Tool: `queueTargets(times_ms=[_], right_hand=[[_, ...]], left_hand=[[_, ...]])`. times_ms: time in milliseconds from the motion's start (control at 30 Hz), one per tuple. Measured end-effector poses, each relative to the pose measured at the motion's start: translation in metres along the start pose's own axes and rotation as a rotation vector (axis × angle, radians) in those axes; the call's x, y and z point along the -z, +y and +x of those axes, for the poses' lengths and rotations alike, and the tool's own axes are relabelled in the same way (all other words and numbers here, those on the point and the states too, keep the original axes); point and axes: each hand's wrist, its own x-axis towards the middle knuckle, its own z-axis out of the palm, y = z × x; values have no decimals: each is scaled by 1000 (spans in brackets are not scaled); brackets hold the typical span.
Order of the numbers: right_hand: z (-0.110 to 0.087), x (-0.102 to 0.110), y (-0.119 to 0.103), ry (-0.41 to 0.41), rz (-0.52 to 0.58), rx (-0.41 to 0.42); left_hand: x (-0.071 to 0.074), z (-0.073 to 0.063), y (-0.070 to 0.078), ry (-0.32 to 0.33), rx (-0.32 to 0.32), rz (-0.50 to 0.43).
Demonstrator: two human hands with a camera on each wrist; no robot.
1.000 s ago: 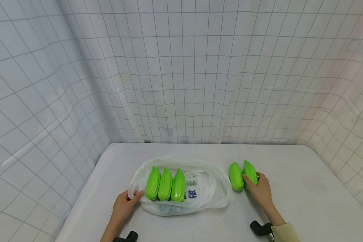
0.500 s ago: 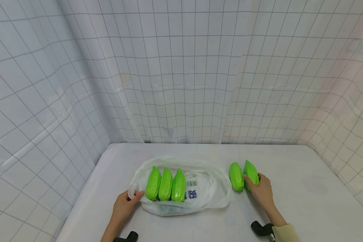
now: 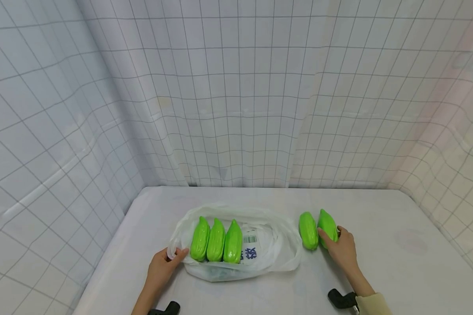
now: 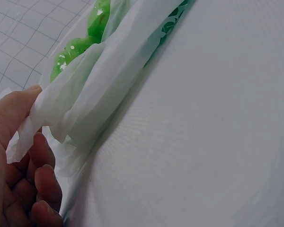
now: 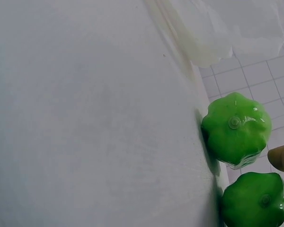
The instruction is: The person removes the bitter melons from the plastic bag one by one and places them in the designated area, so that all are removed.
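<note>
A white plastic bag [image 3: 281, 253] lies spread with its mouth gaping. Three bright green ribbed gourds lie side by side in its left part, the rightmost gourd [image 3: 233, 242] beside a printed barcode patch. My left hand [image 3: 160, 267] pinches the left edge of the bag between thumb and fingers, as the left wrist view also shows. To the right of the bag, two more gourds lie on the table. My right hand [image 3: 340, 249] grips the outer gourd [image 3: 328, 225], its thumb on the near left side. The inner gourd [image 5: 236, 127] lies just left of it.
The table [image 3: 398, 245] has a white cover. White grid-patterned curtains [image 3: 236, 109] rise behind it and along both sides. Black wrist mounts [image 3: 342, 299] sit by both wrists.
My right hand and the gourd in its grip have shifted very slightly to the right. The left hand and the bag hold nearly the same position.
</note>
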Motion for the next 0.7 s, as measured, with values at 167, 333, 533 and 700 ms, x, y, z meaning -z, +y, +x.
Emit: queueTargets(times_ms=[167, 333, 533, 700], right_hand=[[0, 1, -1, 21, -5, 3], [-1, 1, -2, 34, -5, -2], [-1, 1, -1, 31, 18, -6], [1, 1, -1, 39, 38, -12]], left_hand=[[0, 0, -1, 4, -5, -1], [0, 0, -1, 1, -7, -8], [0, 0, 0, -5, -5, -12], [0, 1, 0, -10, 3, -20]])
